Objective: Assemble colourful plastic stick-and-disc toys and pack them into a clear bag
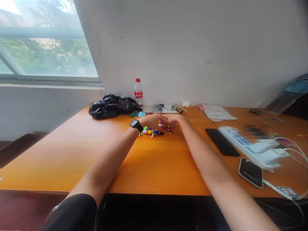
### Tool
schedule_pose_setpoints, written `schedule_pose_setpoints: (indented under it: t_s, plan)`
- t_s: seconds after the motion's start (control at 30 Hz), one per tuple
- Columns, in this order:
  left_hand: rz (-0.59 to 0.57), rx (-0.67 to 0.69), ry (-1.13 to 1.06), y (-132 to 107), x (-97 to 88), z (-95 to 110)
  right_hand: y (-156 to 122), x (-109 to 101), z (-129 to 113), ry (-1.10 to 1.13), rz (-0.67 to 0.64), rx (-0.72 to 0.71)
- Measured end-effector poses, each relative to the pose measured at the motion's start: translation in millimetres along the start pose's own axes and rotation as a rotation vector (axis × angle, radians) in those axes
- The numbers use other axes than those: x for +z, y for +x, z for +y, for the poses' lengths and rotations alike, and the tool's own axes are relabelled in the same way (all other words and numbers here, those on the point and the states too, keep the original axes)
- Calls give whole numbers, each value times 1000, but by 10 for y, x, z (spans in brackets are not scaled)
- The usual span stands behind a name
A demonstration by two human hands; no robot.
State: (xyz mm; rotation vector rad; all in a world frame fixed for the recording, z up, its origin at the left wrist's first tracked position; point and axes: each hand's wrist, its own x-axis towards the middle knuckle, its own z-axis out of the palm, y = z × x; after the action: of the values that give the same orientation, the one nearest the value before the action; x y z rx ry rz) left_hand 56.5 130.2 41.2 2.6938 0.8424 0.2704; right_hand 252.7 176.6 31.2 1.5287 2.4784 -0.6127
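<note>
My left hand [155, 120], with a black watch [136, 124] on its wrist, reaches over a cluster of small colourful plastic pieces [149, 132]. Its fingers curl inward and meet those of my right hand [172, 119]. Both hands look closed, fingertips bent down among the pieces; what they pinch is too small and too covered to make out. Some pieces have round heads in white, yellow and blue, others thin stems. A few thin, dark and coloured ones [169, 129] show just under my right hand.
Behind the hands are a black plastic bag [112, 106], a red-capped bottle [138, 91] and a blue-white round container [141, 114]. On the right lie a black flat pad [222, 142], a white power strip [250, 149], a phone-like device [250, 172] with a cable, and a white bag [219, 113].
</note>
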Motion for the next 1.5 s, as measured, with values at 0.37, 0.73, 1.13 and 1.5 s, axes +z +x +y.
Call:
schedule_pose_setpoints:
  t_s: [0.37,0.73,1.13,1.5]
  plan:
    - [27,-69,17,-27,85,-131,-8,2,-50,342,-206,50]
    - [73,-107,13,42,216,-70,-199,-72,34,618,-133,105]
    - [114,-93,52,169,401,-78,-120,-33,136,477,-211,198]
    - [83,-165,-24,170,444,-96,-109,2,225,416,-131,123]
